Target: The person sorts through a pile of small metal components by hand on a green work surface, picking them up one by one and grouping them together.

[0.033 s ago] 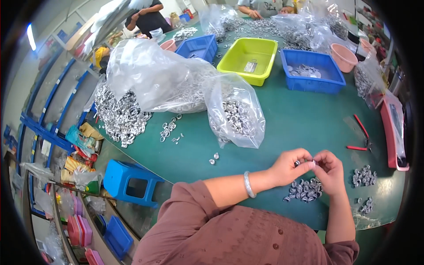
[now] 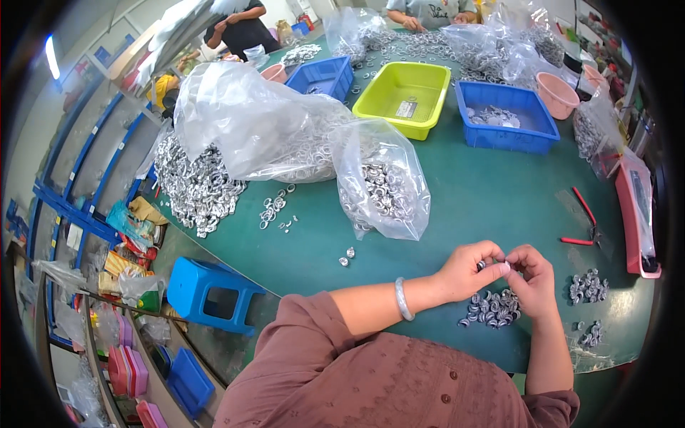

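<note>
My left hand [image 2: 467, 272] is closed in a pinch, with a small dark-and-silver curved metal part [image 2: 481, 265] showing between its fingers. Against its fingertips, my right hand [image 2: 532, 279] is closed in a pinch too; whatever it grips is covered by the fingers. Just below both hands, a pile of small curved metal parts [image 2: 491, 309] lies on the green tabletop [image 2: 485, 192]. To the right sit two smaller heaps of similar pieces, one larger heap [image 2: 589, 287] and one little heap [image 2: 592, 334]. Two loose metal pieces [image 2: 347, 257] rest left of my hands.
Red-handled pliers [image 2: 586, 217] lie at right, beside a pink tray [image 2: 635, 214]. Ahead are an open plastic bag of parts [image 2: 382, 192], a big heap [image 2: 196, 189], a yellow-green basin [image 2: 428, 125] and a blue basin [image 2: 510, 139]. A blue stool [image 2: 207, 289] stands left; two people work beyond.
</note>
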`<state>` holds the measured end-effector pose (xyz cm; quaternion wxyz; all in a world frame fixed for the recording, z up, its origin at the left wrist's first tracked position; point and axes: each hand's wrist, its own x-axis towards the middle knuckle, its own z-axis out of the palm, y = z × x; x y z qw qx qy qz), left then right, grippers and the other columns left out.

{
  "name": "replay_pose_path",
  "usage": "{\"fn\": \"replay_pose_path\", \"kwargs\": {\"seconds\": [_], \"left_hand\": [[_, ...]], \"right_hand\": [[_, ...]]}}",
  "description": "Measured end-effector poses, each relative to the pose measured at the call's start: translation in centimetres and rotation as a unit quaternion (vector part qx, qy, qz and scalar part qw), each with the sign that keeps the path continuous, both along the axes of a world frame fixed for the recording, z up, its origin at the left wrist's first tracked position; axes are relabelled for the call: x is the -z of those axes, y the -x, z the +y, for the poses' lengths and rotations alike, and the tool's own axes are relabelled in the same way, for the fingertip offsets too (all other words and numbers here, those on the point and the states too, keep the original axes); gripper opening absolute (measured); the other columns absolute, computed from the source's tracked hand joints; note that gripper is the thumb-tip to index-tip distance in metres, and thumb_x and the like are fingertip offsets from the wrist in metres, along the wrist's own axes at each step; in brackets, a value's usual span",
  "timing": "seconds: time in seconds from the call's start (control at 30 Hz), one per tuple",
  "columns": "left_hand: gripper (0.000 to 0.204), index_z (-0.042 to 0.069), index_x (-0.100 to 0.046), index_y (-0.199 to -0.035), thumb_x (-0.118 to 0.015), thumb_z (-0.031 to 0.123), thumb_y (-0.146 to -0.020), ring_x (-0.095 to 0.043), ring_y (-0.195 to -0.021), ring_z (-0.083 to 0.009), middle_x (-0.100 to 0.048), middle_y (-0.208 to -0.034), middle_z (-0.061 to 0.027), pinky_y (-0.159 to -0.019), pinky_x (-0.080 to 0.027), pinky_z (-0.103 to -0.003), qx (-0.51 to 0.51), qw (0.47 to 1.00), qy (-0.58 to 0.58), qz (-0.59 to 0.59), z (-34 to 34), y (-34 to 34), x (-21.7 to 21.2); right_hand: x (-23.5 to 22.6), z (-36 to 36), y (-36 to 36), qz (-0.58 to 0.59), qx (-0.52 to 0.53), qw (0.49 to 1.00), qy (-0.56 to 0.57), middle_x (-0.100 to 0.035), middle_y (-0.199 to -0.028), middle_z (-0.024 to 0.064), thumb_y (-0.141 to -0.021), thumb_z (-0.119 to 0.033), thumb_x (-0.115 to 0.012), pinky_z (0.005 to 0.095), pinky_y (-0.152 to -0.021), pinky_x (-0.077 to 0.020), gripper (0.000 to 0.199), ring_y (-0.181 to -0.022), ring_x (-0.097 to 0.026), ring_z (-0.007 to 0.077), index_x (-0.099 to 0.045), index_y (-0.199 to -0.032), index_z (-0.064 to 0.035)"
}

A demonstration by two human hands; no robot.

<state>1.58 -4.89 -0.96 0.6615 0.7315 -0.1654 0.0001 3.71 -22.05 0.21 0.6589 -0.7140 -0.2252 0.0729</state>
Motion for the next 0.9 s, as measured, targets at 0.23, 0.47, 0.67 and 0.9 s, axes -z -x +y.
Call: {"fn": "replay_pose_path", "kwargs": {"seconds": [0.23,0.47,0.67,0.9], "left_hand": [[0.017,0.001,-0.057,-0.087,-0.057,0.018,-0.084,-0.049,-0.065,-0.0055,-0.056,-0.071,0.0003,-0.058,-0.042,-0.022,0.006,0.996,0.033,0.085,0.6,0.1,0.2],[0.016,0.005,-0.057,-0.086,-0.053,0.021,-0.087,-0.043,-0.054,-0.0020,-0.049,-0.063,0.0042,-0.047,-0.036,-0.018,0.017,0.987,0.095,0.132,-0.7,-0.5,0.3],[0.019,0.004,-0.056,-0.092,-0.049,0.021,-0.089,-0.041,-0.050,-0.0056,-0.047,-0.059,0.0011,-0.042,-0.031,-0.017,0.021,0.962,0.170,0.213,0.2,0.0,-0.2],[0.017,0.003,-0.056,-0.097,-0.049,0.016,-0.089,-0.042,-0.053,-0.0048,-0.049,-0.064,0.0011,-0.045,-0.033,-0.016,0.058,0.949,0.205,0.232,0.4,-0.1,-0.3]], "right_hand": [[-1.3,1.5,0.1,-0.202,0.009,0.975,0.091,-0.051,-0.074,0.0069,-0.067,0.005,-0.063,0.0257,-0.056,-0.0413,0.017,-0.064,-0.049,0.0155,-0.052,-0.078,-0.0019],[-1.0,0.1,-0.5,-0.189,0.018,0.974,0.121,-0.053,-0.074,0.0069,-0.071,0.001,-0.062,0.0255,-0.057,-0.0424,0.011,-0.065,-0.052,0.0162,-0.056,-0.080,-0.0012],[-0.7,0.4,-0.8,-0.171,-0.006,0.983,0.073,-0.053,-0.074,0.0053,-0.072,-0.001,-0.063,0.0247,-0.056,-0.0417,0.012,-0.065,-0.052,0.0139,-0.058,-0.083,-0.0028],[-0.4,0.2,-0.5,-0.194,0.030,0.979,0.061,-0.054,-0.079,0.0039,-0.071,0.000,-0.064,0.0242,-0.056,-0.0417,0.011,-0.067,-0.053,0.0130,-0.058,-0.080,-0.0037]]}}
